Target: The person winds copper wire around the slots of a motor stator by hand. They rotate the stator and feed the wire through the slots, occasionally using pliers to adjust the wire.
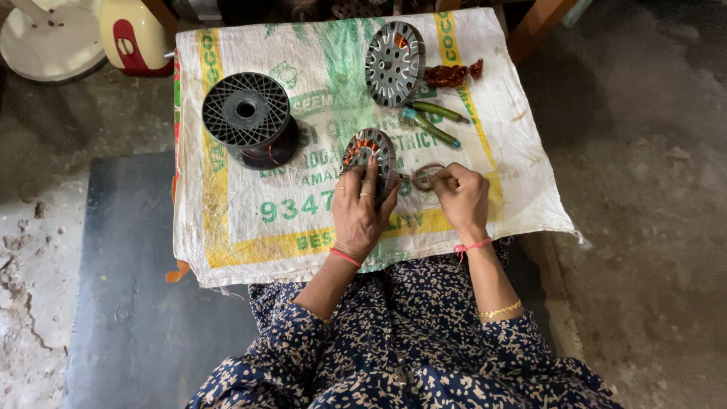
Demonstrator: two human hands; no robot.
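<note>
Head view showed a risk: the thin copper wire coil (426,176) could be kinked or snagged on a slot edge if pulled hard, and the small stator (369,154) could be tipped if loosely held. The left hand (359,208) was closed around that stator, tilted on the printed sack (242,220) covering the work surface. The right hand (462,195) was pinched shut on the coil just beside it. A black spool (248,117) lay well apart.

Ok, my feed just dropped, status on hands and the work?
Left hand gripping slotted stator disc. Right hand pinching copper wire coil beside it. Wire spool, second disc, two green tools lie apart; nothing blocking.
</note>
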